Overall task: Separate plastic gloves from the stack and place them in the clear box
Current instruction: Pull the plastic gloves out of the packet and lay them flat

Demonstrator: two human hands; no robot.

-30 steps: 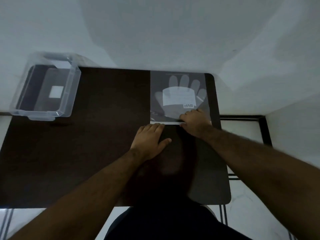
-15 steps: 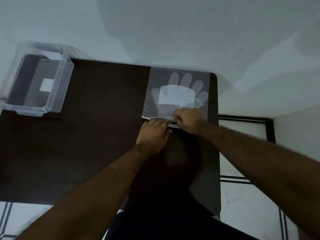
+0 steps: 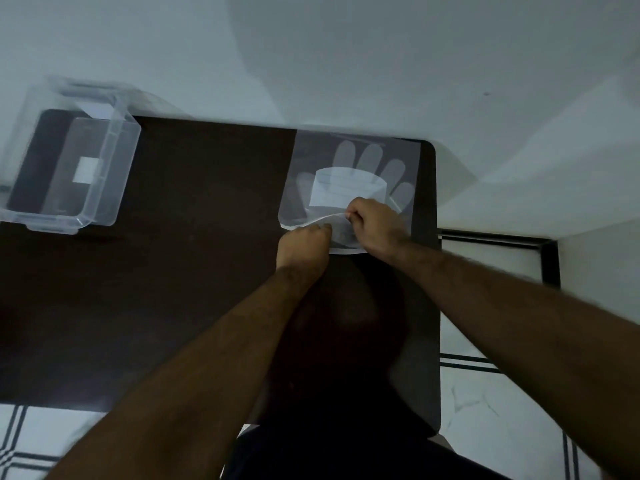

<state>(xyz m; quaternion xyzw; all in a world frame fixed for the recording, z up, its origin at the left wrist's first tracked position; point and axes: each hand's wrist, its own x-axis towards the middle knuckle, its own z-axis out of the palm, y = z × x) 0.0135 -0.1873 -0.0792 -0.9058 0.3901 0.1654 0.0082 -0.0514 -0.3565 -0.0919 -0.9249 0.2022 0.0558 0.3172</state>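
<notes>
At near edge: hands (image 3: 341,233) pinch glove stack (image 3: 349,181); clear box (image 3: 69,161) far-left

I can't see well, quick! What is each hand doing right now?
Left hand: closed, pressing down the near edge of the flat stack of clear plastic gloves.
Right hand: closed, pinching up the top glove's thin edge.

Single head view, steep downward over dark table (image 3: 173,306), forearms close.
</notes>
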